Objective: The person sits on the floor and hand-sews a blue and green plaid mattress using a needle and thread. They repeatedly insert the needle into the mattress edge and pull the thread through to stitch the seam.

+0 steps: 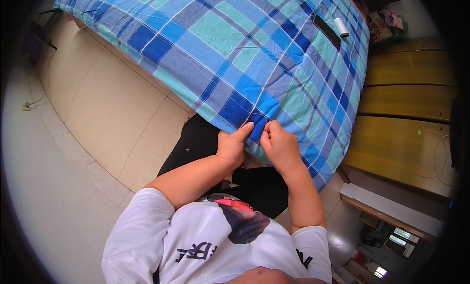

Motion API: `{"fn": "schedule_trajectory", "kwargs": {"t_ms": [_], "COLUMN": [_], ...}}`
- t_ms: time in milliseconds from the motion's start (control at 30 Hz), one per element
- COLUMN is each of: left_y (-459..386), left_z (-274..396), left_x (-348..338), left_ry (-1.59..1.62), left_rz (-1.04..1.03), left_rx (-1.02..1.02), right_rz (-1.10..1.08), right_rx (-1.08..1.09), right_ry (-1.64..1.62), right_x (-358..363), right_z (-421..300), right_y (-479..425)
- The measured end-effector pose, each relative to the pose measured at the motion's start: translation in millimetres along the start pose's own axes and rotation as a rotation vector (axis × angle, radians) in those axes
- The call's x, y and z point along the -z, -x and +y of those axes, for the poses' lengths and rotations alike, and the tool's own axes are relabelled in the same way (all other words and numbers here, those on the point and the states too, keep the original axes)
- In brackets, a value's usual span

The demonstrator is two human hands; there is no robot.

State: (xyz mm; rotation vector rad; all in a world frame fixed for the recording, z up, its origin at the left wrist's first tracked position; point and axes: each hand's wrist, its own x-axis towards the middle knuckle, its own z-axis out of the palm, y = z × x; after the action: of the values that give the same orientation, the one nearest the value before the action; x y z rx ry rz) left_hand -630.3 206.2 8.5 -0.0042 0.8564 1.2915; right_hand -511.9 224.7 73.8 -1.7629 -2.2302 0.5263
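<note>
A blue and turquoise plaid quilt (216,34) lies spread before me, its near edge at my hands. My left hand (232,142) grips that edge, thumb on top and the fingers hidden under the cloth. Close to its right, my right hand (277,140) has its fingers pinched together at a dark blue square; whether a needle is between them is too small to tell. A pale thread runs loosely over the quilt. Farther off on the right lie a black phone (327,32) and a spool of white thread (341,27), side by side.
A yellowish wooden cabinet (400,144) stands along the right side of the quilt. Tiled floor (110,100) and a pale wall (47,166) are on the left, with a plugged-in cord at a wall socket (26,106). My legs in black trousers (194,148) are beneath the quilt's edge.
</note>
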Motion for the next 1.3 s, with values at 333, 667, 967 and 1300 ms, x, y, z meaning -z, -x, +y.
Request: {"fn": "schedule_trajectory", "kwargs": {"t_ms": [333,667,967,1300], "left_y": [0,-5,-1,-3], "left_z": [-2,-14,-4,6], "left_x": [-2,4,4,2], "left_ry": [-0.004,-0.065,-0.092,0.179], "left_rz": [0.025,0.058,0.007,0.004], "left_rx": [-0.036,-0.118,-0.035,0.066], "right_rz": [-0.011,-0.066,-0.029,-0.004], "right_rx": [0.057,0.108,0.0,-0.109], "right_ry": [-0.003,0.006,-0.112,-0.295], "right_x": [-2,-6,-5,-23], "right_z": [-3,-4,4,15], "right_y": [-6,-16,-7,-2]}}
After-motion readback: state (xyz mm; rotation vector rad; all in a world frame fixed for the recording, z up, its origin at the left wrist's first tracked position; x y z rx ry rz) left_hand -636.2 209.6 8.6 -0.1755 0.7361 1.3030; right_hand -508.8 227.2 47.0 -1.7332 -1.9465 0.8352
